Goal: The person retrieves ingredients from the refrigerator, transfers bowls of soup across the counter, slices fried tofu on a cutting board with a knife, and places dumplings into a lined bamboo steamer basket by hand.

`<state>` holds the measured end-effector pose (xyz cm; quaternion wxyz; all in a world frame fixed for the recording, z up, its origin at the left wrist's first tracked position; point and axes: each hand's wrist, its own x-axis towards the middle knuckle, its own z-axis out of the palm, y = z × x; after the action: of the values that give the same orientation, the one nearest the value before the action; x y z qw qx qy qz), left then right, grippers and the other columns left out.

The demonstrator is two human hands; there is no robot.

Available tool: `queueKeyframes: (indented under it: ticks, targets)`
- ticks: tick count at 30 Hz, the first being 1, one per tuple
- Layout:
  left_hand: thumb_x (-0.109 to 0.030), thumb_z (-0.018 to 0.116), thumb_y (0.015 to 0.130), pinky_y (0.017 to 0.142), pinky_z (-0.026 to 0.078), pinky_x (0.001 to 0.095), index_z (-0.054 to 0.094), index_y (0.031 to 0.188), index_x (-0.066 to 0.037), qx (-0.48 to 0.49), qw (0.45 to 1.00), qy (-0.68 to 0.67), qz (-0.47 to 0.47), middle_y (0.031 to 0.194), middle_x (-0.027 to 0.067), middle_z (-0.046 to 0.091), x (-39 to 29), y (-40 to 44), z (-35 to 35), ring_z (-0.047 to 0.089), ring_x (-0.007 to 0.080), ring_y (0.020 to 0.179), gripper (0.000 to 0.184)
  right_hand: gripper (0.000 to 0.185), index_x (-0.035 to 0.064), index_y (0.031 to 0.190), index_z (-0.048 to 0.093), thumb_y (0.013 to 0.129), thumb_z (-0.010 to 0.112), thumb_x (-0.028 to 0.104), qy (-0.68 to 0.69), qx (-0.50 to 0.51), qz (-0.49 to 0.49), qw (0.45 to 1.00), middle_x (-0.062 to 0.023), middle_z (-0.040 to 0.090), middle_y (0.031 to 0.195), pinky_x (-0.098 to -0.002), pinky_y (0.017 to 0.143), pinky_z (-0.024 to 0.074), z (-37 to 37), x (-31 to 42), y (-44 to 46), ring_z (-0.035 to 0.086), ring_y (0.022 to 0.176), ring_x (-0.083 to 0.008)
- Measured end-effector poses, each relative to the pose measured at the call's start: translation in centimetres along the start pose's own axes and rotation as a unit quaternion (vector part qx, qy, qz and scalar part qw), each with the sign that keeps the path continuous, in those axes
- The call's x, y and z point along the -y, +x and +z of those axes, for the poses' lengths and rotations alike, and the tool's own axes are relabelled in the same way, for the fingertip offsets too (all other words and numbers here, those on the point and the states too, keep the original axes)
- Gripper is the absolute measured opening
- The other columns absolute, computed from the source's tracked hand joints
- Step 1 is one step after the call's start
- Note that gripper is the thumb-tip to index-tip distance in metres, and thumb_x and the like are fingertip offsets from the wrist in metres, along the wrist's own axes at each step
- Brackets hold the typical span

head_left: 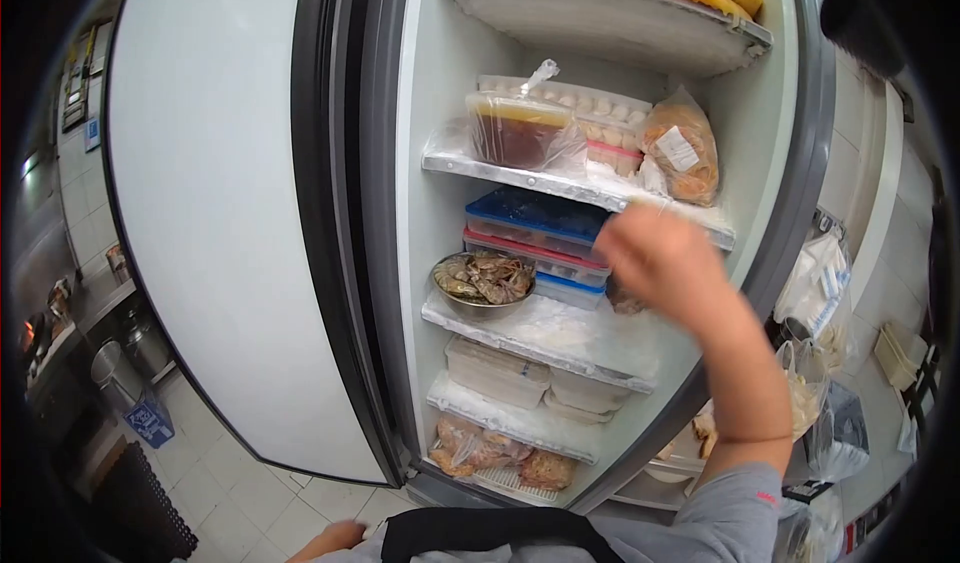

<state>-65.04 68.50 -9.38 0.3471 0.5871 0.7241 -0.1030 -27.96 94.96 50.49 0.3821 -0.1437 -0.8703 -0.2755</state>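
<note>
Stack of lidded boxes point(540, 245), ctr of frame, on frosty shelf point(590, 333); bowl point(482, 311) of shrimp point(485, 275) adj. at left. Above, upper ctr: plastic-wrapped tub point(515, 138) & labelled bag point(685, 158). R hand point(655, 261) blocks view of stack's right end; fingers curled, blurred, hold/contact unclear. L hand point(343, 536), bottom edge, partly visible; grip can't be told.

One wide view looks out from the wearer's head, forward and down, close to an open refrigerator point(776, 133) that fills its middle; its dark-edged sweep reaches the door point(220, 243) at nine o'clock, the tiled floor point(310, 503) at seven and the wearer's own chest point(490, 535) at six
</note>
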Motion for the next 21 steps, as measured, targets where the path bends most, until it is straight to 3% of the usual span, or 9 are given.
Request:
queueKeyframes:
  ticks: [2, 5, 7, 10, 12, 15, 17, 20, 21]
  targets:
    - [-0.028, 0.061, 0.081, 0.084, 0.048, 0.042, 0.058, 0.114, -0.008, -0.207, 0.97, -0.051, 0.117, 0.107, 0.018, 0.061, -4.6, -1.2, -9.1, 0.058, 0.0355, 0.099, 0.039, 0.01, 0.003, 0.081, 0.06, 0.079, 0.065, 0.011, -0.047, -0.076, 0.037, 0.995, -0.0131, 0.059, 0.076, -0.0372, 0.061, 0.0468, -0.2, -2.7, 3.4, 0.059, 0.07, -0.0308]
    - [-0.025, 0.059, 0.084, 0.079, 0.049, 0.042, 0.057, 0.114, -0.008, -0.29, 0.928, -0.067, 0.224, 0.104, 0.0163, 0.06, -10.8, -3.1, -19.7, 0.059, 0.0358, 0.095, 0.034, 0.015, 0.003, 0.084, 0.061, 0.083, 0.06, 0.018, -0.147, -0.066, 0.09, 0.983, -0.0134, 0.061, 0.082, -0.0399, 0.066, 0.0467, 0.0, -7.3, 8.2, 0.058, 0.076, -0.0338]
    - [-0.02, 0.057, 0.086, 0.074, 0.049, 0.041, 0.058, 0.112, -0.01, -0.362, 0.864, -0.101, 0.336, 0.097, 0.0145, 0.06, -12.4, -3.5, -23.4, 0.059, 0.0346, 0.09, 0.028, 0.016, 0.0046, 0.082, 0.061, 0.084, 0.057, 0.02, -0.187, -0.037, 0.127, 0.973, -0.0119, 0.062, 0.084, -0.0412, 0.068, 0.0474, 0.5, -9.6, 10.7, 0.059, 0.078, -0.0326]
    - [-0.017, 0.056, 0.086, 0.073, 0.05, 0.039, 0.058, 0.112, -0.011, -0.374, 0.846, -0.101, 0.366, 0.096, 0.0128, 0.06, -12.2, -3.4, -25.7, 0.059, 0.033, 0.088, 0.026, 0.016, 0.0076, 0.083, 0.06, 0.086, 0.055, 0.022, -0.262, -0.053, 0.17, 0.949, -0.0091, 0.062, 0.086, -0.0419, 0.07, 0.0479, 0.6, -9.9, 14.6, 0.059, 0.081, -0.0302]
    - [-0.017, 0.056, 0.087, 0.073, 0.05, 0.0388, 0.059, 0.112, -0.011, -0.363, 0.847, -0.099, 0.376, 0.095, 0.0121, 0.06, -9.8, -1.4, -25.0, 0.059, 0.033, 0.087, 0.026, 0.014, 0.0092, 0.086, 0.059, 0.085, 0.056, 0.023, -0.25, -0.204, 0.055, 0.945, -0.0085, 0.062, 0.085, -0.0413, 0.069, 0.048, 0.5, -9.7, 17.0, 0.059, 0.082, -0.0293]
    - [-0.02, 0.057, 0.087, 0.074, 0.049, 0.0379, 0.059, 0.113, -0.011, -0.277, 0.889, -0.086, 0.355, 0.095, 0.0123, 0.06, -7.3, -1.2, -24.8, 0.06, 0.0321, 0.087, 0.027, 0.015, 0.0056, 0.089, 0.061, 0.086, 0.056, 0.02, -0.212, -0.287, -0.045, 0.933, -0.011, 0.061, 0.083, -0.0384, 0.071, 0.047, 0.1, -9.3, 22.9, 0.059, 0.078, -0.0291]
    - [-0.025, 0.052, 0.089, 0.08, 0.049, 0.0352, 0.059, 0.116, -0.012, -0.197, 0.903, -0.116, 0.364, 0.099, 0.0134, 0.062, -6.7, -2.1, -25.2, 0.06, 0.0296, 0.094, 0.031, 0.021, 0.0031, 0.089, 0.061, 0.086, 0.057, 0.024, -0.281, -0.337, -0.108, 0.892, -0.0121, 0.062, 0.084, -0.0407, 0.075, 0.046, 0.4, -10.3, 27.6, 0.059, 0.08, -0.0308]
    - [-0.028, 0.05, 0.089, 0.085, 0.047, 0.0344, 0.057, 0.119, -0.013, -0.181, 0.921, -0.151, 0.31, 0.104, 0.0144, 0.061, -6.3, -2.1, -25.2, 0.059, 0.0305, 0.098, 0.035, 0.026, 0.0029, 0.091, 0.06, 0.086, 0.059, 0.028, -0.324, -0.252, 0.033, 0.911, -0.0105, 0.061, 0.082, -0.0401, 0.073, 0.0454, 2.0, -13.4, 32.7, 0.058, 0.076, -0.0273]
    - [-0.028, 0.05, 0.089, 0.085, 0.047, 0.0344, 0.057, 0.119, -0.013, -0.181, 0.921, -0.156, 0.307, 0.104, 0.0144, 0.061, -5.8, -1.5, -24.7, 0.059, 0.0305, 0.098, 0.035, 0.026, 0.0029, 0.091, 0.06, 0.086, 0.059, 0.028, -0.319, -0.251, 0.03, 0.913, -0.0105, 0.061, 0.082, -0.0401, 0.073, 0.0454, 1.6, -13.3, 34.1, 0.058, 0.076, -0.0273]
